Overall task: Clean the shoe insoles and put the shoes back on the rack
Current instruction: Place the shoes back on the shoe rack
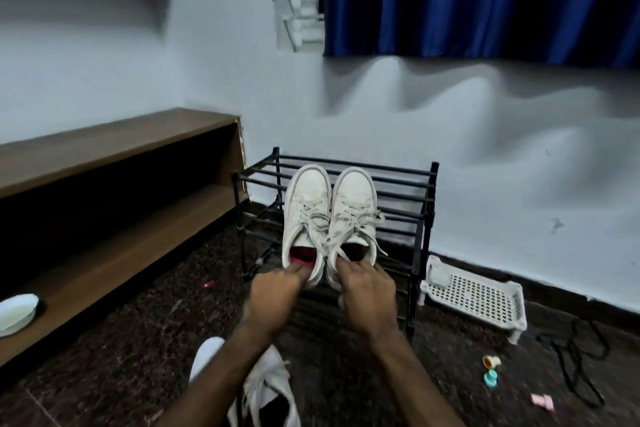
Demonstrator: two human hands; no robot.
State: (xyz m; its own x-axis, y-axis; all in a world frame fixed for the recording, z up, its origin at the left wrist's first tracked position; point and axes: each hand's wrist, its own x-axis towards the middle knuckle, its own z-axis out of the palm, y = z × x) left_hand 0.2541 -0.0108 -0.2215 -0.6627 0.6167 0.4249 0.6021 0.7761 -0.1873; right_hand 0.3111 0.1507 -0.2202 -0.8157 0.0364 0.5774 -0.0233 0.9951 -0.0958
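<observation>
dark floor: my left hand [277, 291] and right hand [367, 288] each pinch a heel of the pair [308, 211] on the rack [433, 170]; nearer shoes [273, 388] likely not yet done.

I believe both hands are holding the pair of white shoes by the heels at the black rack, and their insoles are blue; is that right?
Not quite: the head view shows the insoles are reddish pink, not blue. The rest stands: the left hand and right hand hold the pair of white shoes by the heels at the black rack.
</observation>
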